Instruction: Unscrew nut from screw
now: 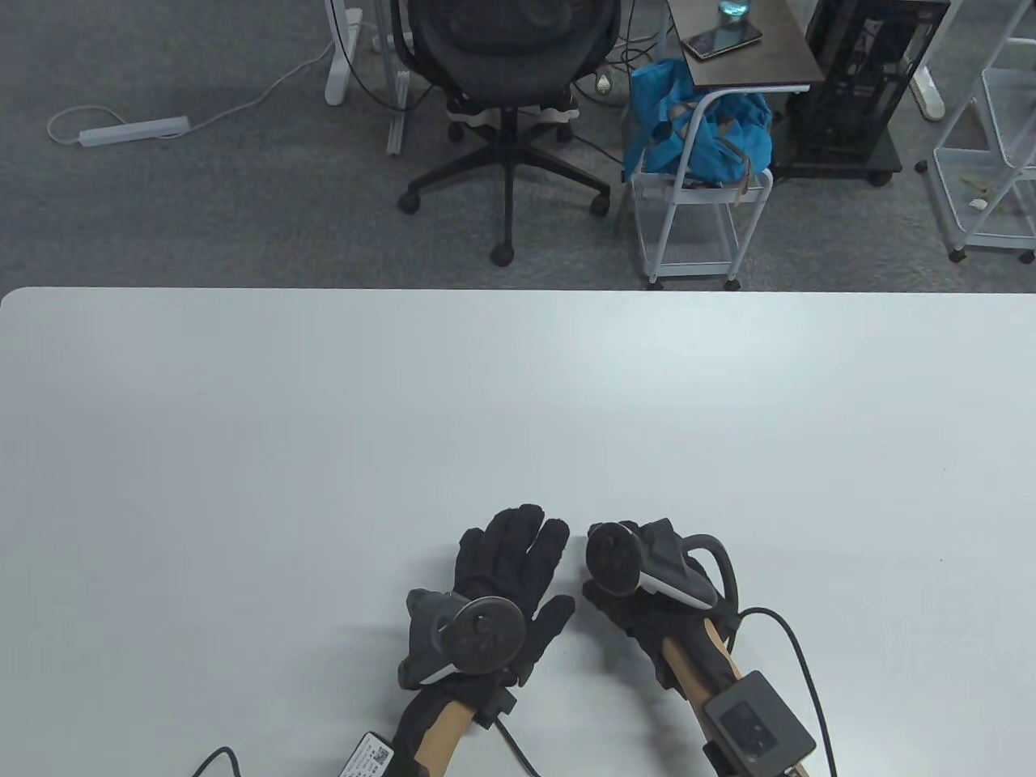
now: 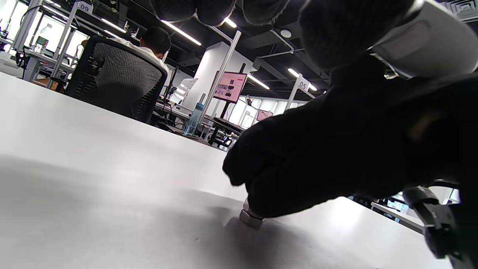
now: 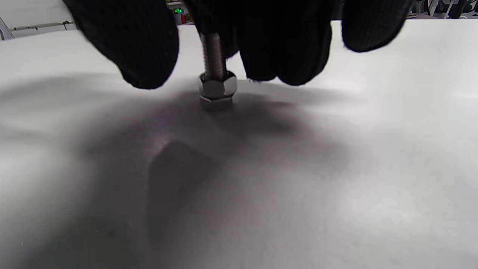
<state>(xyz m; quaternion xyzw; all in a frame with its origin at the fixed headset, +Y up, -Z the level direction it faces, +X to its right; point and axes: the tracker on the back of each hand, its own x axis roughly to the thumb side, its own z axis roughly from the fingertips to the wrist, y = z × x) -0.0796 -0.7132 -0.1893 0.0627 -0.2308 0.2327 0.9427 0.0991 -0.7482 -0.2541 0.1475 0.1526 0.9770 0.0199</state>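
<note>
The white table (image 1: 324, 453) was smooth and matte, with a rounded far-left corner, and everything of the task sat close to its near edge. There the screw (image 3: 213, 52) stood upright — a bright steel shaft with fine threads — and the nut (image 3: 217, 85), a polished hexagon with crisp flats, sat low on the shaft, just above what looked like the screw's hex head resting on the table. A soft grey shadow pooled on the table around it.

The right hand (image 1: 639, 599), in a black knitted glove, was curled down over the top of the screw; its fingers (image 3: 283, 45) closed round the upper shaft, grasping it, while the nut stayed uncovered below them. In the left wrist view only the metal base showed under that dark fist.

The left hand (image 1: 506, 583), gloved in the same coarse black knit, lay just left of the screw with its fingers stretched forward and loosely spread, holding nothing. A round, dark plastic tracker was strapped to the back of each hand, and thin black cables ran from the wrists toward the table's near edge.

Beyond the table's far edge stood a black mesh office chair (image 1: 506, 73) on grey carpet.
</note>
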